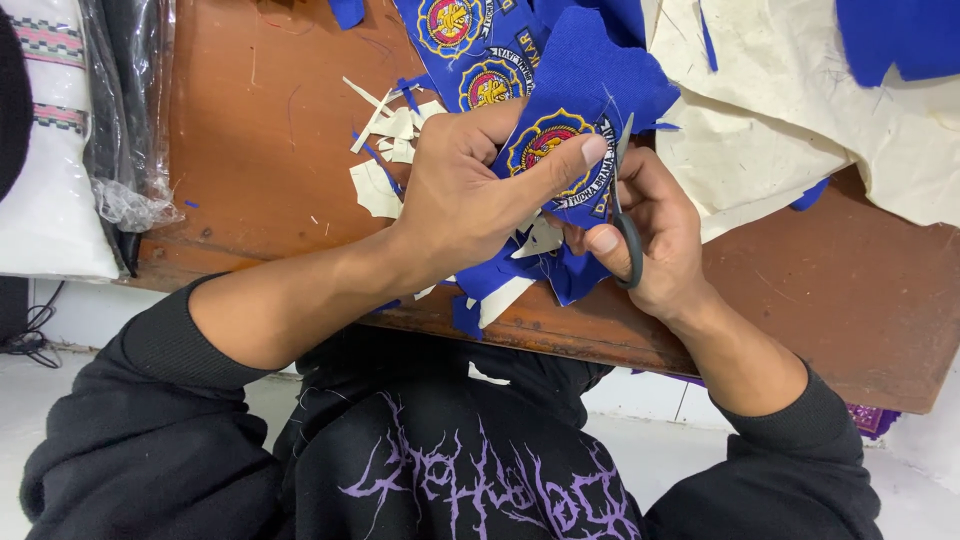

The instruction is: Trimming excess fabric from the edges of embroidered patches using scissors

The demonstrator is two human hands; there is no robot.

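The round embroidered badge on blue cloth [560, 150] is pinched by the left hand [470, 190]; the thumb could be nicked by the dark-handled scissors [622, 200] gripped in the right hand [655, 240] beside it.

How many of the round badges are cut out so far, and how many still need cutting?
No finished badge shows, so no count. Blue and cream scraps on the wooden table show trimming has happened. Now the left hand pinches a badge on blue cloth while the right hand works scissors along its edge. Uncut badges on a blue sheet wait behind.
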